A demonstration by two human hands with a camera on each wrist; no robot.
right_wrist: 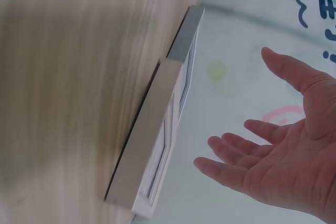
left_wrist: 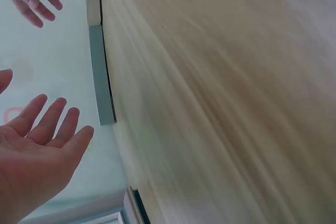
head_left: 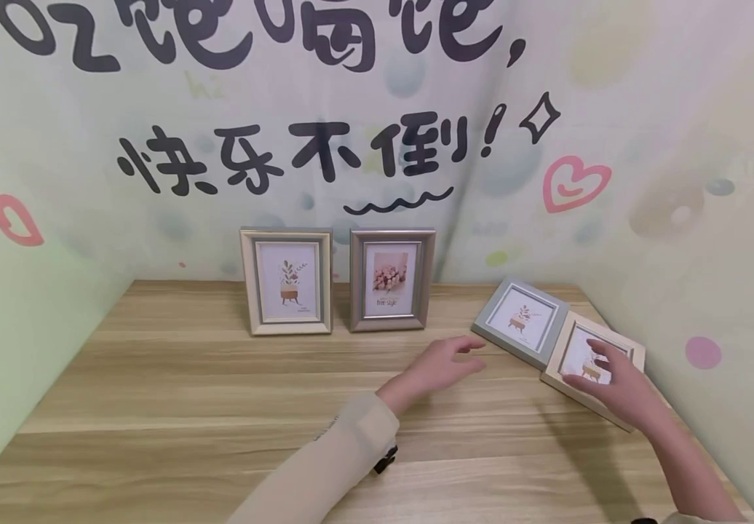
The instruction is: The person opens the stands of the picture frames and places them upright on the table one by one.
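Note:
Two picture frames lie flat at the right, side by side with edges meeting: a grey-blue frame (head_left: 526,319) and a cream frame (head_left: 576,349), each showing a potted plant. My right hand (head_left: 626,389) hovers over the cream one, fingers spread and loosely bent, holding nothing. In the right wrist view a gap separates that hand (right_wrist: 278,161) from the cream frame (right_wrist: 144,150). To the left of the grey-blue frame is my left hand (head_left: 436,367), fingers relaxed and nothing in them. The left wrist view shows its palm and loose fingers (left_wrist: 55,119) near the grey-blue frame's side (left_wrist: 102,77).
Against the back wall stand two upright picture frames, a cream one with a plant picture (head_left: 287,282) and a brownish one with a flower picture (head_left: 391,280). The wood-grain table (head_left: 174,407) is bounded by printed cloth walls (head_left: 698,276) at the back and sides.

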